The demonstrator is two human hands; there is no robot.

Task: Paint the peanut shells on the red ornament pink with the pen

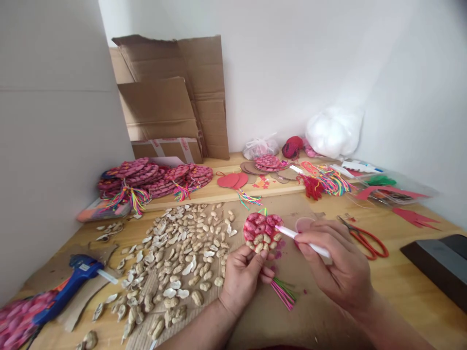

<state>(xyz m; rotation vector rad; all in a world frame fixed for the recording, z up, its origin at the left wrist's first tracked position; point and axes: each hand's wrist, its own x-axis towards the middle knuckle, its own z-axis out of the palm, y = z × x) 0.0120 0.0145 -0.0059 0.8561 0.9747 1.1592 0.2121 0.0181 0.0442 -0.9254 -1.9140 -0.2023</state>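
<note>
My left hand [245, 272] pinches the lower edge of a round red ornament [263, 224] covered with peanut shells. Its upper shells are coloured pink and red, while the lower ones [261, 240] keep their plain tan. A tassel of pink and green strands [282, 293] hangs below my fingers, and a short green loop sticks up at the top. In my right hand [333, 257] is a white marker pen [303, 239] with a pink tip. That tip meets the ornament's right side, at the pink shells.
Loose peanut shells [193, 253] cover the cardboard to the left. Farther left lies a blue glue gun [78, 282]. Orange-handled scissors [368, 242] rest on the right, near a dark grey object [438, 267]. Finished pink ornaments [156, 177] and red paper hearts [233, 180] sit on the raised back board.
</note>
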